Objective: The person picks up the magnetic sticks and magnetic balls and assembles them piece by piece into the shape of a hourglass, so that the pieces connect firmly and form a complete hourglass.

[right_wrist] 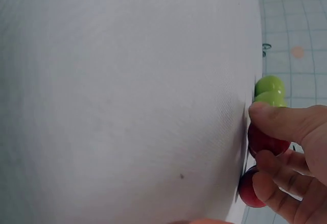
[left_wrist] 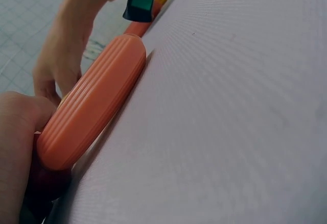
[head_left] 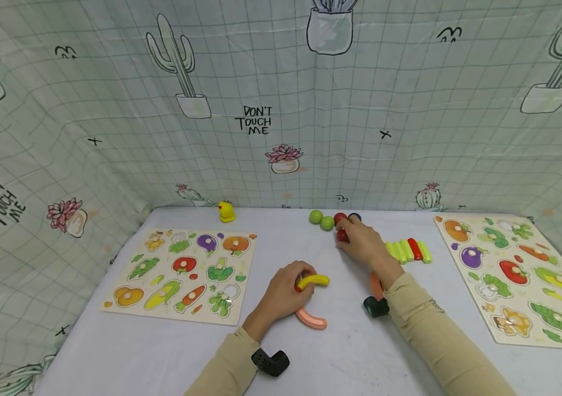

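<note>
My left hand (head_left: 285,289) curls its fingers and thumb at the near end of a yellow curved piece (head_left: 316,280), with a bit of red showing there. Just below it lies an orange curved piece (head_left: 312,319), ridged in the left wrist view. A dark red rounded thing (left_wrist: 51,180) is partly hidden under that hand. My right hand (head_left: 360,239) pinches a dark red ball (right_wrist: 266,141) between thumb and fingers at the back of the table. Close by are another red ball (head_left: 340,218), a dark ball (head_left: 354,216) and two green balls (head_left: 327,223).
Puzzle boards with vegetable pieces lie at left (head_left: 162,314) and right (head_left: 489,330). A yellow duck (head_left: 227,212) stands at the back left. Several green sticks (head_left: 399,252) and a red stick (head_left: 415,249) lie right of the right hand. Another orange piece (head_left: 376,285) lies under the right forearm.
</note>
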`<action>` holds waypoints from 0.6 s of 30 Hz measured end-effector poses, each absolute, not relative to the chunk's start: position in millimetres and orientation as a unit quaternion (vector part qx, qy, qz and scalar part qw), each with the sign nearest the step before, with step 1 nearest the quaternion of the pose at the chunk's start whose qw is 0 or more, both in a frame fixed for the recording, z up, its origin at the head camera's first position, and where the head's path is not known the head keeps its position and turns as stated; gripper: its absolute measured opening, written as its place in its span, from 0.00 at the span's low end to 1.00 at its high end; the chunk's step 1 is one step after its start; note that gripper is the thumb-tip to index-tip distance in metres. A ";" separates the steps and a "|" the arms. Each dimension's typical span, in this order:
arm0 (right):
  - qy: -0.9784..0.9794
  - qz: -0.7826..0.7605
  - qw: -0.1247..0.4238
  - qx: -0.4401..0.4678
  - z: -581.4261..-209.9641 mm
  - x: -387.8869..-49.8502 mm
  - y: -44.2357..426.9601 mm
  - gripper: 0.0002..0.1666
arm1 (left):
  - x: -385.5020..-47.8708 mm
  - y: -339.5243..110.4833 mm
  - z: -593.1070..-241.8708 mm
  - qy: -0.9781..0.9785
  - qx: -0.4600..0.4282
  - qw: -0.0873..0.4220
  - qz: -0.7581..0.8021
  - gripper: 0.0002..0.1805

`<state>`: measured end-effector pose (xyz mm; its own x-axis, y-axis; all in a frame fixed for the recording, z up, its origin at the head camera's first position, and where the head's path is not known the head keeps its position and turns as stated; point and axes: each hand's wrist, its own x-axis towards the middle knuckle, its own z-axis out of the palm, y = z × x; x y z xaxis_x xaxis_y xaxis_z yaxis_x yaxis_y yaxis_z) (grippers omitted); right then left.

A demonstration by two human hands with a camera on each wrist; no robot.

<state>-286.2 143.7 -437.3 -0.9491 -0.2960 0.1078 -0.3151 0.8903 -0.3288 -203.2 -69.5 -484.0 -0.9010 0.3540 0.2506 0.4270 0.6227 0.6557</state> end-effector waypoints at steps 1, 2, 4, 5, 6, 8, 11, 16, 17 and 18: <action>-0.971 0.178 0.029 0.156 -437.3 -286.2 143.7 0.22 | -203.0 -69.5 -483.8 -0.899 -0.218 0.049 -0.376 0.10; -0.971 0.183 0.030 0.153 -437.4 -286.2 143.7 0.22 | -202.8 -69.6 -483.7 -0.899 -0.219 0.049 -0.377 0.10; -0.969 0.196 0.031 0.149 -437.2 -285.8 143.9 0.23 | -202.6 -69.4 -483.2 -0.898 -0.221 0.049 -0.377 0.10; -0.968 0.202 0.031 0.147 -436.9 -285.5 144.0 0.23 | -202.4 -69.3 -482.9 -0.898 -0.223 0.048 -0.377 0.09; -0.967 0.209 0.030 0.143 -436.7 -285.0 144.1 0.23 | -202.1 -69.4 -482.4 -0.897 -0.224 0.048 -0.377 0.09; -0.964 0.227 0.030 0.137 -436.2 -283.9 144.3 0.23 | -201.8 -69.4 -482.1 -0.898 -0.223 0.044 -0.377 0.09; -0.959 0.248 0.039 0.132 -436.5 -281.6 144.9 0.22 | -201.6 -69.4 -481.8 -0.899 -0.219 0.039 -0.376 0.09; -0.950 0.277 0.060 0.136 -437.7 -275.5 146.0 0.19 | -202.2 -69.1 -482.0 -0.900 -0.217 0.036 -0.377 0.10; -0.948 0.282 0.062 0.137 -437.5 -273.6 146.1 0.19 | -202.5 -69.2 -482.2 -0.900 -0.217 0.036 -0.377 0.10; -0.946 0.287 0.062 0.139 -437.6 -271.9 146.3 0.19 | -202.5 -69.2 -482.3 -0.900 -0.217 0.036 -0.377 0.10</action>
